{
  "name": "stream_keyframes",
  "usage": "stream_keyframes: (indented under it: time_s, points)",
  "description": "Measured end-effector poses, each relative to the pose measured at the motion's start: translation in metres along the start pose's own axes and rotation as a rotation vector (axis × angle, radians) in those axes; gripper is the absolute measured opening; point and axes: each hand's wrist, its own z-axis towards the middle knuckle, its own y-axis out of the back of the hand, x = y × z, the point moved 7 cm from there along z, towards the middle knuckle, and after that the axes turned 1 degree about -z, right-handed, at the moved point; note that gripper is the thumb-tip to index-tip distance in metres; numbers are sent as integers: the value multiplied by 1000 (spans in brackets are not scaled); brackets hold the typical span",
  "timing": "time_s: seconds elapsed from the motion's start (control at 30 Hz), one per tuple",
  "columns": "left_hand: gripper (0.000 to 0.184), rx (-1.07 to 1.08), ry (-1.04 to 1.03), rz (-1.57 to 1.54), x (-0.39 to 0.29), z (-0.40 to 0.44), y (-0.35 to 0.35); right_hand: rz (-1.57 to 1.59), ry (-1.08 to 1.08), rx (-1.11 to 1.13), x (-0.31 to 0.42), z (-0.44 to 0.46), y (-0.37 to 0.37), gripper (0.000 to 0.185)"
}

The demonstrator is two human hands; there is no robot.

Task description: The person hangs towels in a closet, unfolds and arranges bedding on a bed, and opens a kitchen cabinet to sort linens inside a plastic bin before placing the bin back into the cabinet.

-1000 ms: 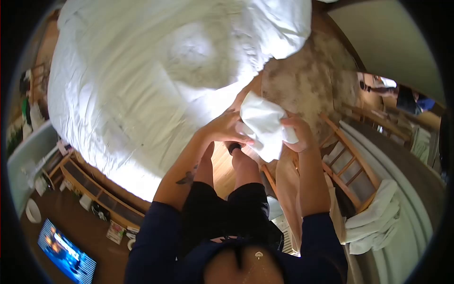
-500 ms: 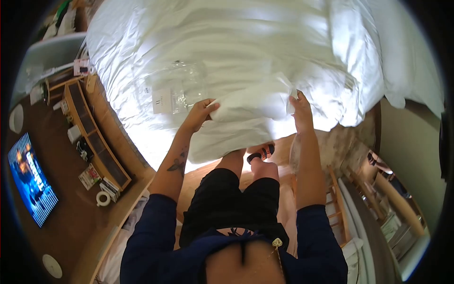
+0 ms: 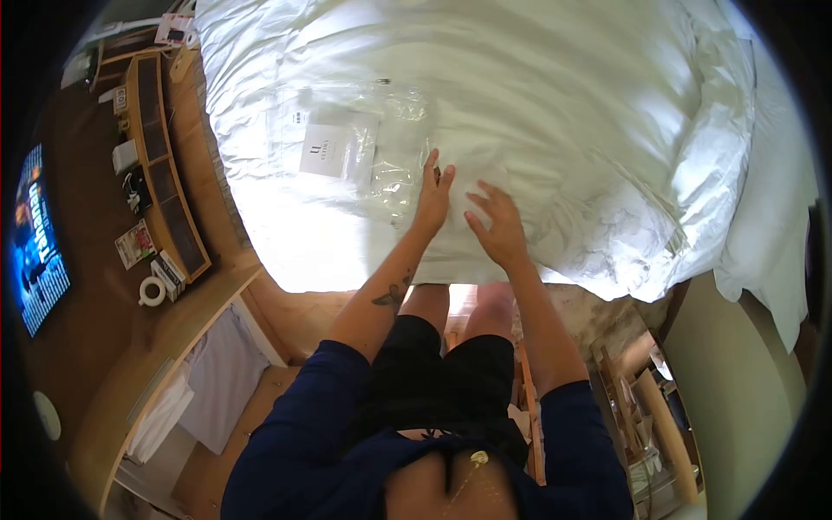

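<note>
My left hand point(image 3: 433, 198) is over the white duvet point(image 3: 555, 78), just right of a clear plastic bag point(image 3: 403, 113). Its thumb and index finger stand apart, and I see nothing held in it; the other fingers are partly hidden. My right hand point(image 3: 500, 225) is beside it, fingers spread and palm turned towards the left hand. Whether it presses on the duvet or hovers just above, I cannot tell. Inside or under the clear bag lies a white card point(image 3: 326, 149) with dark lettering. The duvet is wrinkled, with a bunched part point(image 3: 620, 217) to the right.
White pillows point(image 3: 771, 199) are at the far right of the bed. A wooden shelf unit point(image 3: 165, 165) with small items runs along the left, near a lit TV point(image 3: 39, 243). A mirror point(image 3: 663, 425) and wooden furniture stand at lower right.
Both hands have let go of the white fabric edge they were holding up. They have come closer together, and the fabric now lies down on the bed. The view has shifted.
</note>
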Motion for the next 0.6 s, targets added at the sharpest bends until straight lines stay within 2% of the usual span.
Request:
stream_keyframes:
  time_s: [0.03, 0.07, 0.1, 0.13, 0.17, 0.2, 0.23, 0.27, 0.3, 0.37, 0.4, 0.43, 0.47, 0.5, 0.57, 0.6]
  points:
    - [59, -13, 5, 4, -2, -9, 5, -58, 44, -1, 1, -1, -5, 36]
    - [64, 4, -55, 102, -22, -19, 6, -88, -82, -155, -15, -1, 0, 43]
    - [70, 22, -115, 199, -32, -23, 6, -83, -74, -147, -13, 6, 0, 43]
    - [74, -48, -260, 438, -41, -24, 15, -41, -226, -159, -23, 9, 2, 46]
    - [74, -55, -259, 439, -45, -22, 19, 1, -378, -174, -35, 9, 3, 50]
    - [73, -164, -282, 788, -54, -20, 26, 4, -375, -172, -41, 11, -3, 50]
    - [73, -273, -297, 1137, -62, -20, 32, -106, -418, 24, -49, 11, -23, 53]
    - [65, -287, -299, 1200, -56, -13, 40, -218, -458, 220, -59, 10, -40, 55]
    - [65, -290, -299, 1197, -48, -7, 50, -220, -454, 221, -64, 15, -40, 55]
    - [47, -240, -310, 1075, -35, 3, 70, 249, -467, 256, -70, 22, -47, 54]
    - [37, -218, -203, 968, -26, 7, 88, 248, -473, 247, -60, 27, -38, 54]
    - [28, -189, -98, 861, -17, 11, 103, 709, -613, 209, -51, 27, -37, 52]
    - [21, -287, -218, 841, -34, 4, 108, 1172, -732, 150, -39, 26, -37, 51]
    - [26, -206, -191, 776, -37, 4, 110, 1164, -739, 124, -32, 27, -40, 51]
    - [40, -249, -447, 1112, -51, -3, 89, 1230, -787, -19, -25, 39, -48, 49]
    - [40, -242, -452, 1107, -51, -2, 82, 1227, -786, -29, -25, 44, -52, 49]
